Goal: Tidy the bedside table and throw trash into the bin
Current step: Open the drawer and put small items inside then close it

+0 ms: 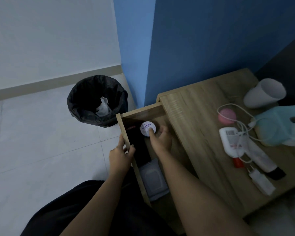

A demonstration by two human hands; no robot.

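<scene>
1. Presently, the right grip [160,138] is down inside the open drawer [143,109]. Its thumb is on the lid and its fingers are curled round the far side of a round cream jar [146,128]. The jar is grasped and sits at the drawer's far end; the lid reads "MOIST HYA".
2. The left grip [122,155] clasps the drawer's front panel [125,133], just left of the right grip, with fingers outside and thumb inside.
3. Nearer the person than the right grip, in the same drawer, lies a flat wipes pack [153,179]. A dark item lies between pack and jar, too dim to identify.
4. Right of the right grip, on the counter [194,120]:
   - a white lotion bottle [228,140] with a red cap
   - a white tube [260,159] with a black cap
   - a white charger plug [260,183]
   - a looped white cable [243,116] lying over these
   - a pink round item [226,116]
   - a white cup [264,94] lying on its side
   - a teal cloth [279,126]
5. Beyond and left of both grips, a bin [82,99] with a black liner stands on the floor. A crumpled tissue [103,106] lies inside.
</scene>
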